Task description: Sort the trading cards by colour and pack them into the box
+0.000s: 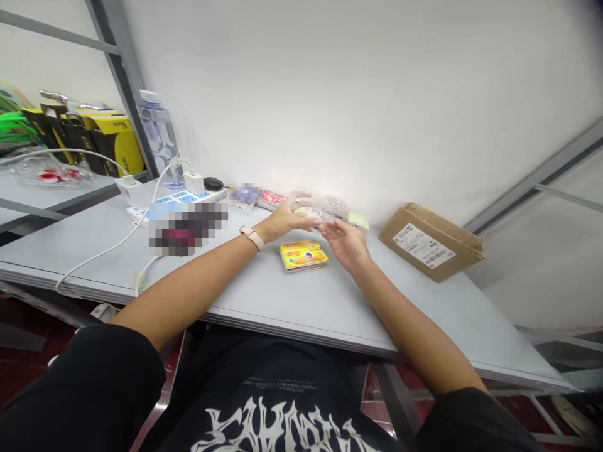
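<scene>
Both of my hands reach over the middle of the grey table, close together near the wall. My left hand has its fingers spread and slightly curled. Facing it, my right hand is palm up with its fingers apart. Something clear and blurred, perhaps plastic, shows near the fingertips; whether either hand touches it I cannot tell. Just below and between the hands lies a yellow pack with coloured print. Behind the hands are a red and white pack and a pale green-topped pack, partly hidden.
A cardboard box rests at the right by the wall. At the left are a water bottle, a power strip with white cables, a black mouse-like object and a pixelated dark item. Yellow-black boxes stand beyond a metal frame.
</scene>
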`<state>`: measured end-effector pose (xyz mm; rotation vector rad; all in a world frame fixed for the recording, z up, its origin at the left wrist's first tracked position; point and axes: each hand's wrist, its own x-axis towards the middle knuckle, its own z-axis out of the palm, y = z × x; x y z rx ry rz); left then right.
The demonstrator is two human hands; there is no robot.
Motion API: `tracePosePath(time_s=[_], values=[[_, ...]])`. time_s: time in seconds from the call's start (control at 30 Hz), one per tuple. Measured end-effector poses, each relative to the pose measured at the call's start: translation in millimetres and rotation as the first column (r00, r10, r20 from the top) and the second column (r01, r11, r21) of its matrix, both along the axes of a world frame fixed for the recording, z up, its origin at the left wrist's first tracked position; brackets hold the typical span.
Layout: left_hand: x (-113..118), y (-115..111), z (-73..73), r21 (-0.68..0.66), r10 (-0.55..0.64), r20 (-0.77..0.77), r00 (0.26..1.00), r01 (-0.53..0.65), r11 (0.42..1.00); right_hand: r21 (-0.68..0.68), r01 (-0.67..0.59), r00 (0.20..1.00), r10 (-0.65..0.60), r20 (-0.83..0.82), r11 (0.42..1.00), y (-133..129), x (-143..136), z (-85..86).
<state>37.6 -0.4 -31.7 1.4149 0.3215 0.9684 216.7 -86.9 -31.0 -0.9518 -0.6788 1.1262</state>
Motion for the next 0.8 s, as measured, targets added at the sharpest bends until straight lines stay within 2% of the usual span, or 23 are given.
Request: tracePosePath(time_s=[0.1, 0.27, 0.43, 0.57, 0.67, 0.8], values=[[-0.2, -1.6, 0.5, -0.006, 0.008, -0.001, 1.000, -0.008, 1.000, -0.006, 0.005, 1.000, -0.005, 0.025, 1.000, 0.4, -1.5, -1.0], [-2.5, -1.1, -1.9, -0.037, -0.070, 0.027, 0.997, 0.071, 0.997, 0.029, -0.002, 0.991, -0.002, 0.137, 1.000, 2.3, 2.6, -2.2], [-3.4, -5.4, 0.1, -0.096, -0.116, 0.042, 0.992, 0.119, 0.988, 0.108, 0.026, 0.956, -0.056, 0.289, 0.994, 6.8, 13.6, 5.8], [-3.9, -10.6, 3.2, -0.113, -0.135, 0.031, 0.990, 0.138, 0.984, 0.157, 0.031, 0.892, -0.098, 0.440, 0.987, 12.2, 24.0, 26.5], [-4.9, -11.8, 2.4, -0.110, -0.136, 0.009, 0.991, 0.136, 0.985, 0.166, -0.042, 0.844, -0.054, 0.534, 0.985, 13.4, 28.6, 50.8], [-5.4, -8.2, -3.2, -0.081, -0.115, -0.019, 0.993, 0.114, 0.990, 0.220, -0.094, 0.821, -0.050, 0.569, 0.971, 11.2, 28.6, 84.7]])
